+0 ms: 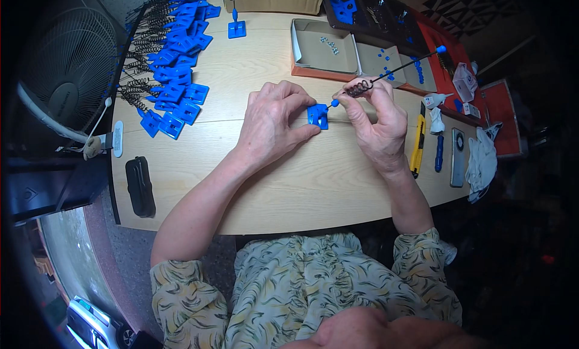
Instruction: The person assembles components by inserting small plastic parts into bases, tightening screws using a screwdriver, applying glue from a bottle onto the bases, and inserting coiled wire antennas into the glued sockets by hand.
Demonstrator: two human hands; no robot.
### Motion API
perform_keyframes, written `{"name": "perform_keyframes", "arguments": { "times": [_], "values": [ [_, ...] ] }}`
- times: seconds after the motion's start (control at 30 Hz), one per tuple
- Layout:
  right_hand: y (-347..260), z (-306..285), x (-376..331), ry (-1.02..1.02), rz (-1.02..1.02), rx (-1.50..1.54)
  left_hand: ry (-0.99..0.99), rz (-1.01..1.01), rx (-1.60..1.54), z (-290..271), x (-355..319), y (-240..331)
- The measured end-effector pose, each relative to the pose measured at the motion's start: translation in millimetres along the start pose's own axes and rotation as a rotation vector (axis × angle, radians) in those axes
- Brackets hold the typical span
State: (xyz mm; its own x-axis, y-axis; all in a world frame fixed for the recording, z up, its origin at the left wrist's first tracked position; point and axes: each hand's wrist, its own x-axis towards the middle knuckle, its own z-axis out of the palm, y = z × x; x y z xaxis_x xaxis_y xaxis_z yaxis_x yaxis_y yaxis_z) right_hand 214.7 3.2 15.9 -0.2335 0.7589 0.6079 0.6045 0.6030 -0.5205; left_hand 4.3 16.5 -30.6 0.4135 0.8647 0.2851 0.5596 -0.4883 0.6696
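My left hand [270,119] pinches a small blue plastic clip [318,117] against the table between thumb and fingers. In my right hand [381,123], thumb and fingertips grip a black coiled wire rod [360,88]. A blue tip [441,49] caps the rod's far upper end. At its lower end, a blue bead [335,102] meets the clip's right side; whether it is fixed there I cannot tell. Beyond my left hand lies a large heap of blue clips with coiled wires [175,75]. One similar clip [237,29] rests apart at the back.
Cardboard trays [322,44] at the back right hold small metal nuts and blue pieces. A yellow cutter [418,138], a blue-handled tool [439,153], a phone [458,159] and a white glove [482,162] lie right. A black case [140,186] and a fan [66,90] are left.
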Motion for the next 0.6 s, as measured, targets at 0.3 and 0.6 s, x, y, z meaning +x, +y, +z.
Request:
{"name": "perform_keyframes", "arguments": {
  "times": [0.3,0.6],
  "values": [
    [3.9,4.8,0.3,-0.028,-0.112,-0.014,0.025,0.010,0.008,1.9,2.0,1.1],
    [2.1,-8.0,-1.1,0.066,-0.171,-0.022,-0.051,-0.034,0.040,0.2,6.1,7.0]
  ]
}}
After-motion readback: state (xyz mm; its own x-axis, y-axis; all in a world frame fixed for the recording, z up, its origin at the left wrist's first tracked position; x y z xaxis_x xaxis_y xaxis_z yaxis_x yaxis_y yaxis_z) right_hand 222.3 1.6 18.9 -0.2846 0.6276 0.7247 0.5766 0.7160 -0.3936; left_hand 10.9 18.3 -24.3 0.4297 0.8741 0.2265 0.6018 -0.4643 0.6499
